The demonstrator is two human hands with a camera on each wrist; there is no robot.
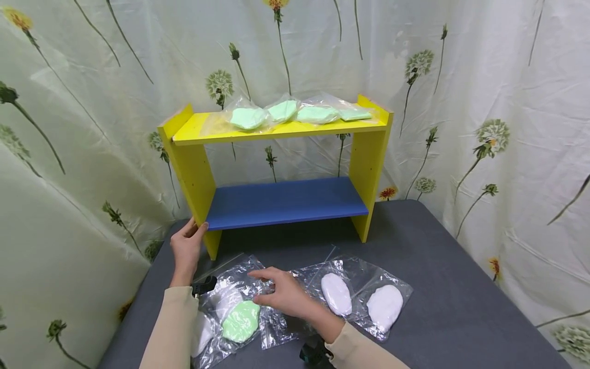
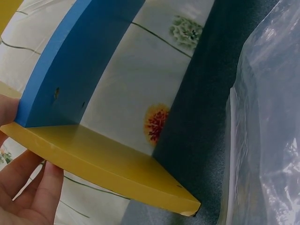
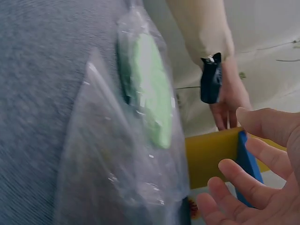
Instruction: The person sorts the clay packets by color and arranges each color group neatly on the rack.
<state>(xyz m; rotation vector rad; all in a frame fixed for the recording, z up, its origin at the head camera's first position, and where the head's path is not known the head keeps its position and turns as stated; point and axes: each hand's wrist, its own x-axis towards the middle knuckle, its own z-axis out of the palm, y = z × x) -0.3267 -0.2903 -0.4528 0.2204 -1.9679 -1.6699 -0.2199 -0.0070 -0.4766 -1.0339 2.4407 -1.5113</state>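
Observation:
My left hand (image 1: 186, 252) grips the lower left side panel (image 1: 190, 177) of a small yellow and blue shelf. In the left wrist view the thumb (image 2: 7, 108) lies by the corner of the blue board (image 2: 70, 61), with the fingers on the panel's outer side. My right hand (image 1: 287, 294) hovers with spread fingers over clear plastic bags on the table and holds nothing. Below and left of it lies a bagged light green clay-like lump (image 1: 241, 322). Bagged white lumps (image 1: 336, 293) lie to its right, and more white ones partly hide under my left forearm.
Several bagged light green lumps (image 1: 318, 114) lie in a row on the yellow top board (image 1: 203, 128). The shelf stands at the back of a dark grey table (image 1: 442, 287). Flower-printed curtains (image 1: 530, 128) hang close behind and at both sides.

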